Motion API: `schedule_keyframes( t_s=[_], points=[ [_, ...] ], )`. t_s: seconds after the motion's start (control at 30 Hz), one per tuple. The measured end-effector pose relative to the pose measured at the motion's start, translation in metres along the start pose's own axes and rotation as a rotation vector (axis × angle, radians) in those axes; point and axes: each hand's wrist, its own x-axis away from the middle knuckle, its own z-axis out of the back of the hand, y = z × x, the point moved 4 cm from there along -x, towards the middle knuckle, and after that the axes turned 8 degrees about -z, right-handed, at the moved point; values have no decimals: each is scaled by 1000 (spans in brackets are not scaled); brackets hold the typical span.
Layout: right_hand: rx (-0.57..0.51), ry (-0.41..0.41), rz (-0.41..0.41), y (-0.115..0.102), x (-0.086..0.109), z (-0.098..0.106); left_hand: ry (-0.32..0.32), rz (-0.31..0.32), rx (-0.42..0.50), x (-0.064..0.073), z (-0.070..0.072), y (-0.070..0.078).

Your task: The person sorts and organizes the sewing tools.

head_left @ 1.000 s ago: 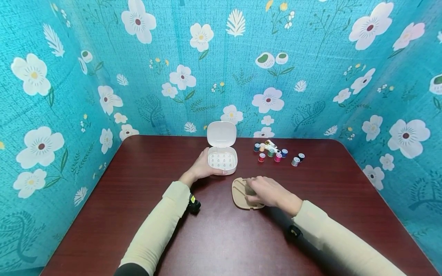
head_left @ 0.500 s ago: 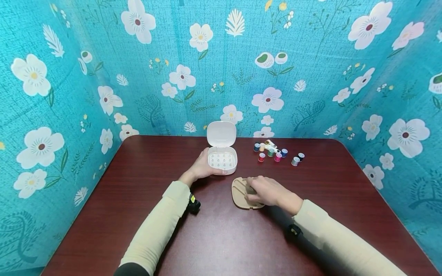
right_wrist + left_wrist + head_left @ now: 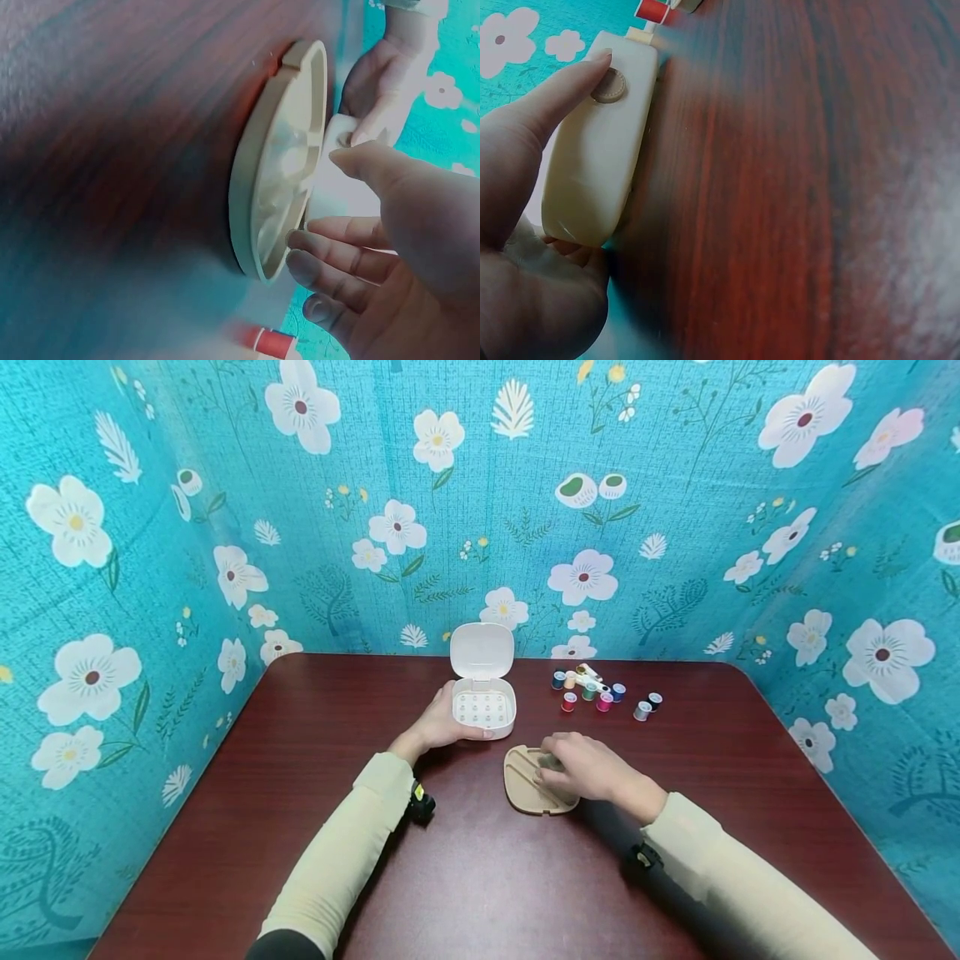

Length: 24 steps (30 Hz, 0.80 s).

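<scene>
A small white box (image 3: 482, 652) stands at the table's middle, lid raised, with rows of small pegs inside. My left hand (image 3: 438, 720) grips its left side. In the left wrist view the thumb lies by a round tan button (image 3: 609, 85) and the other fingers reach behind the box. Nearer me lies a tan divided tray (image 3: 525, 789) with rounded corners. Over its right part hovers my right hand (image 3: 588, 768), fingers loosely bent and holding nothing; the right wrist view shows the fingertips (image 3: 304, 266) close to the tray's rim.
Several thread spools stand back right, among them a red spool (image 3: 569, 702), a pink spool (image 3: 604, 702) and a grey spool (image 3: 642, 711). Small white and gold items (image 3: 588, 673) lie behind them. Flowered teal cloth (image 3: 450, 560) encloses the table (image 3: 487, 885).
My right hand has come off the tan tray, lifting slightly and shifting right, and its fingers have loosened. The left hand and the white box stay put.
</scene>
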Motion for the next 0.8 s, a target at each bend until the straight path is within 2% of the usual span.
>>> schedule_keyframes(
  t_s=[0.5, 0.8],
  points=[
    [8, 175, -71, 25, -4, 19, -11, -9, 31, -1, 0, 0],
    [-59, 212, -123, 40, -7, 18, -16, 14, 36, 0, -2, -1]
  ],
)
